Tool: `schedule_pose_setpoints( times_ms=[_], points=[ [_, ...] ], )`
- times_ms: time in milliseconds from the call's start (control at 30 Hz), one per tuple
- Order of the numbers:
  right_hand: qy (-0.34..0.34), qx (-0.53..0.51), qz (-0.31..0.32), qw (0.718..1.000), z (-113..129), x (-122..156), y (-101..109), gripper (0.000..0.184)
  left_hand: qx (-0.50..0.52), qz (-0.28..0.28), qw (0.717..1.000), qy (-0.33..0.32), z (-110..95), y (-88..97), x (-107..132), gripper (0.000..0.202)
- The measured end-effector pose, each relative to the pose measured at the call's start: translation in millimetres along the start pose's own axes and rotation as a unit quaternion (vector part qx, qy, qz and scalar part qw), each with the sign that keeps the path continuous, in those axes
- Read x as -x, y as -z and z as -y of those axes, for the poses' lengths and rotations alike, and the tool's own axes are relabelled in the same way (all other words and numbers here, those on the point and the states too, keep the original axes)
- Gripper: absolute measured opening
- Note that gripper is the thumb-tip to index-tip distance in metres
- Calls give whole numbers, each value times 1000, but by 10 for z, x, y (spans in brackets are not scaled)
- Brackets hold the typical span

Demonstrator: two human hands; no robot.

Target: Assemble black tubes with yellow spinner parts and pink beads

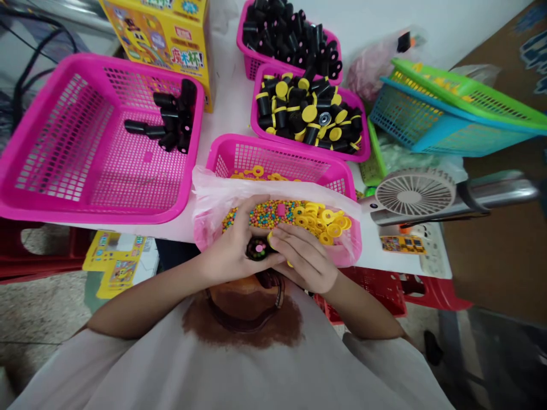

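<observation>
Your white bench (231, 117), loaded.
Three smaller pink baskets (366, 139) stand before you; at your left, a large pink basket (85, 217) and, behind it, a yellow box (171, 40); at right, a patterned packet (401, 244).

The left grip (231, 242) holds a black tube (252, 251), coloured specks showing in its round end; the right grip (305, 256) touches a yellow piece (270, 240) beside the tube. Just beyond both grips lie loose beads (265, 215) and yellow rings (320, 221); left of the grips stands a wide pink basket (128, 165), right a fan (414, 195).
</observation>
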State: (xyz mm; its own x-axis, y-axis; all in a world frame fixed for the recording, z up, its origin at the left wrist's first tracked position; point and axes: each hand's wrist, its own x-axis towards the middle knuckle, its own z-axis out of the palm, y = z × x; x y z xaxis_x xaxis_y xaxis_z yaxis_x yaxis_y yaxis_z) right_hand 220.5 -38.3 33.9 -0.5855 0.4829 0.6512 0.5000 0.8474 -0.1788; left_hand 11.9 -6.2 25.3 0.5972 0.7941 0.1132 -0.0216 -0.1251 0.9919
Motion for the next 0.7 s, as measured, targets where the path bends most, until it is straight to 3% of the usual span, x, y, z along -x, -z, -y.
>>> schedule_pose_setpoints(
  times_ms=[233,500,700],
  points=[
    [-10,-15,27,999,-6,-5,-17,51,-14,35,999,12,18,27,19,88],
    [-70,-76,65,993,-25,-80,-3,52,-22,-17,1000,12,39,50,31,92],
    [-4,-36,32,999,-43,-39,-37,61,-2,-9,999,-32,49,49,6,79]
  ],
)
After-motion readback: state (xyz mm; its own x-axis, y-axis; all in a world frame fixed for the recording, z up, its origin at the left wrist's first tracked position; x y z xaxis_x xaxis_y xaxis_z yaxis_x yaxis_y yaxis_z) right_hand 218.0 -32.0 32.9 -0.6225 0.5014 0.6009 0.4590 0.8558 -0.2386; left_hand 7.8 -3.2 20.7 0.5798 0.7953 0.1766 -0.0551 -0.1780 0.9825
